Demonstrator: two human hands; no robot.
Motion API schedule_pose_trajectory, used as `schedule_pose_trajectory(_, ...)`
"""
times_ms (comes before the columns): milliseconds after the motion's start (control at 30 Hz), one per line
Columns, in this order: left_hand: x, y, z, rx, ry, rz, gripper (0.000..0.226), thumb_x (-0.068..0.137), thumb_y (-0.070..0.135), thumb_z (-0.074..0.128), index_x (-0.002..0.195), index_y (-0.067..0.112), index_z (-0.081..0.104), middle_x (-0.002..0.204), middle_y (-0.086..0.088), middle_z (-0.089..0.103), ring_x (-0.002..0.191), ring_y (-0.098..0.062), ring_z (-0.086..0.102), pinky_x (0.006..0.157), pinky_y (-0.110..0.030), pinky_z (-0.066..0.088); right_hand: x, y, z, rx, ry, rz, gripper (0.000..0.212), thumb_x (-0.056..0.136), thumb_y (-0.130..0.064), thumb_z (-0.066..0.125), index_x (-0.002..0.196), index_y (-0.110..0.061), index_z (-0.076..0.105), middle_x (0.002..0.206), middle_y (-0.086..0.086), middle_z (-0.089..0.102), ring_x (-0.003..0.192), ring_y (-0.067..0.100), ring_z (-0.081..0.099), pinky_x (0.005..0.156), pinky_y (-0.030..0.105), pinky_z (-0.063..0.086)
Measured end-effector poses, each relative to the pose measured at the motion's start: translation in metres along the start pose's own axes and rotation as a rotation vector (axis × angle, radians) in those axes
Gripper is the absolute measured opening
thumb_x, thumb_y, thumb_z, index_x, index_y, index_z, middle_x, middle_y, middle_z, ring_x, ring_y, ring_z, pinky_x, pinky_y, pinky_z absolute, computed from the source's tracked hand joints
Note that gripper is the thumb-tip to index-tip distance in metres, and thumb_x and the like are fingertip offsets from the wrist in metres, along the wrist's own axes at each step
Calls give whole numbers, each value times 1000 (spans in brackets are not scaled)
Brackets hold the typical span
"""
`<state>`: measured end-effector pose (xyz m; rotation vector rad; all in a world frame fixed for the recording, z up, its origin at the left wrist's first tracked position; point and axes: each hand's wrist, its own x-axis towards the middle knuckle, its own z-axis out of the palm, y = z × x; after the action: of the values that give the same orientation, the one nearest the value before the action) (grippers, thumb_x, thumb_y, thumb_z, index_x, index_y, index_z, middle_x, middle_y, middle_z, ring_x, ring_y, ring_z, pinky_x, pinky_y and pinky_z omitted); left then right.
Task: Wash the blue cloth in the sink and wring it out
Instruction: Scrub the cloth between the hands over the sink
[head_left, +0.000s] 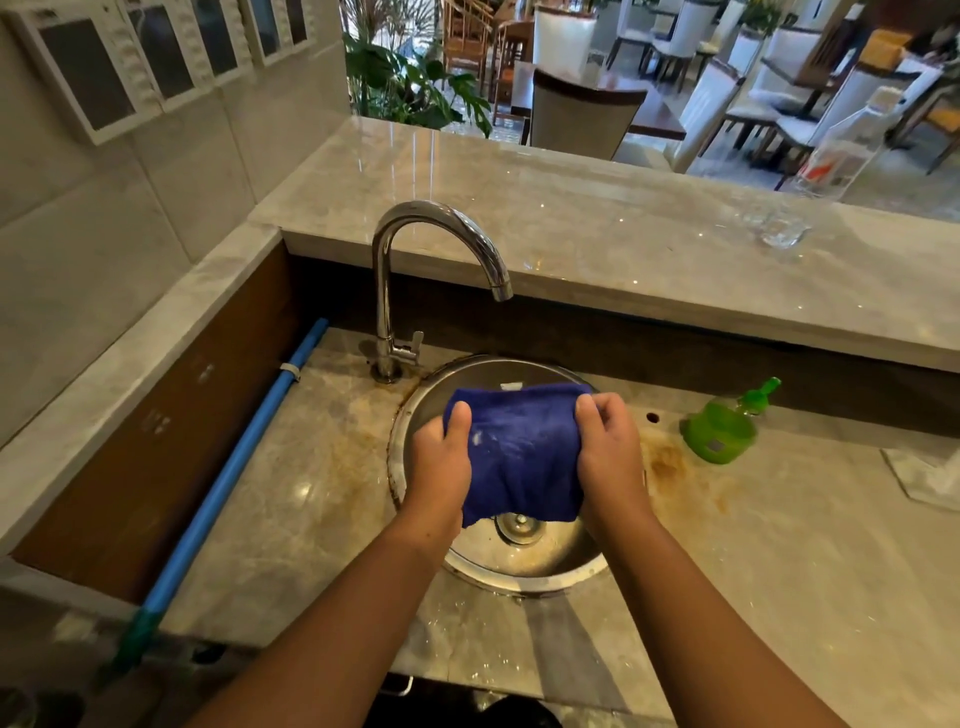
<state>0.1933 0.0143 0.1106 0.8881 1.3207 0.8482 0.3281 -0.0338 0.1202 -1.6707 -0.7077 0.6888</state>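
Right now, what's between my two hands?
In the head view, the blue cloth spans between the left hand and right hand, above the sink.

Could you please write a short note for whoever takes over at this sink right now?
Left hand grips the blue cloth at one side; right hand grips the other.
The cloth hangs spread over the round steel sink, not twisted.
No water shows at the faucet.
Whether it is washed, I cannot tell; wringing is left.
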Motion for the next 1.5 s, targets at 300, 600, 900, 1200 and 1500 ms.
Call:
schedule_pose_trajectory(300,-17,11,3,-131,-241,76,29,101,36,54,98,9,63,95,-17,68,92,-35,70,88,-52,57,-20,43,12,630,-196,623,48,91,-44,63,123,-7,65,120,20,70,110,37,69,98,53,54)
schedule_pose_trajectory(600,-11,5,-6,-167,-111,-119,30,107,33,41,109,12,63,99,-16,72,91,-31,72,81,-46,61,-38,6,6,-197,-106,-451,19,98,-32,55,83,-20,54,71,-5,57,62,11,55,56,21,45)
schedule_pose_trajectory(900,-28,19,12,-372,-151,-182,19,103,28,51,107,15,65,97,-12,72,88,-26,72,79,-40,58,-22,7,38,-189,-119,-293,26,103,-29,50,85,-13,61,71,-1,62,62,8,57,58,20,46)
schedule_pose_trajectory(1200,-22,16,22,-338,-75,-216,27,102,35,50,96,14,66,90,-12,73,82,-26,72,79,-42,58,-28,4,31,-204,-97,-428,38,102,-28,48,70,-10,58,59,0,55,54,13,51,54,30,43)
schedule_pose_trajectory(1500,-21,11,26,-340,-21,-204,30,105,32,47,99,10,66,93,-16,72,86,-27,71,85,-43,59,-29,10,32,-166,-91,-327,41,98,-33,48,62,-16,55,55,-2,53,50,9,47,53,33,41)
